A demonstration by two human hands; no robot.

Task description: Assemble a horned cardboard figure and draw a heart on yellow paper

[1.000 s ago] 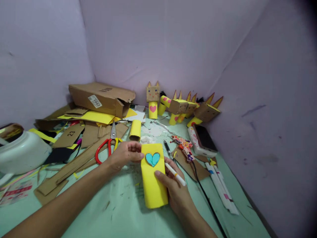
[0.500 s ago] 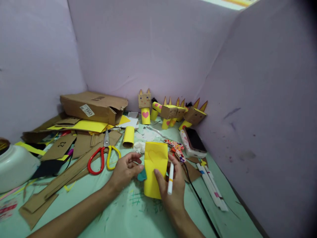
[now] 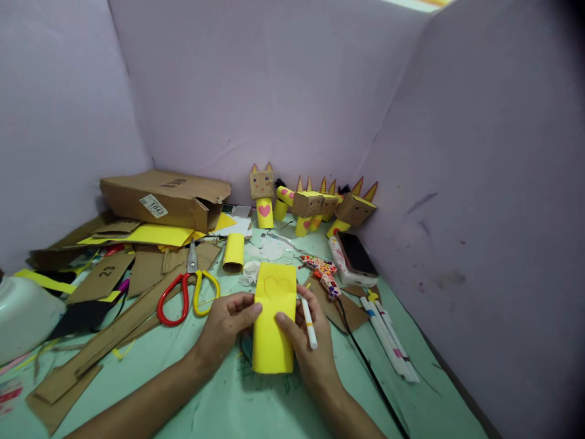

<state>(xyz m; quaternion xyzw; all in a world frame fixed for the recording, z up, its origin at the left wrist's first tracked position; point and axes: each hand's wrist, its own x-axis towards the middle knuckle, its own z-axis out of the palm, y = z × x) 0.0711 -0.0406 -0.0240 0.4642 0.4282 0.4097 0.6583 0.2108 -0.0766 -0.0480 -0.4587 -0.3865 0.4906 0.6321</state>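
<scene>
Yellow paper strip [image 3: 273, 326] lies flat on the green table [image 3: 219, 402], pinned at mid-length between both hands, a faint heart outline near its far end; the left hand [image 3: 223, 326] presses its thumb on the strip's left edge, fingers loosely curled, holding nothing else; the right hand [image 3: 307, 341] lays its thumb on the right edge and keeps a white marker [image 3: 308, 322] tucked between its fingers, tip pointing away; something dark shows under the strip's left edge, perhaps ink on the table. Just left of the left hand lie red-and-yellow scissors [image 3: 185, 291] among cardboard scraps [image 3: 91, 341]; beyond the strip a yellow paper roll [image 3: 234, 252]; right of the right hand a phone [image 3: 354, 256] and white glue sticks [image 3: 388, 341]; farthest off, cardboard figures [image 3: 315, 204] stand along the wall.
</scene>
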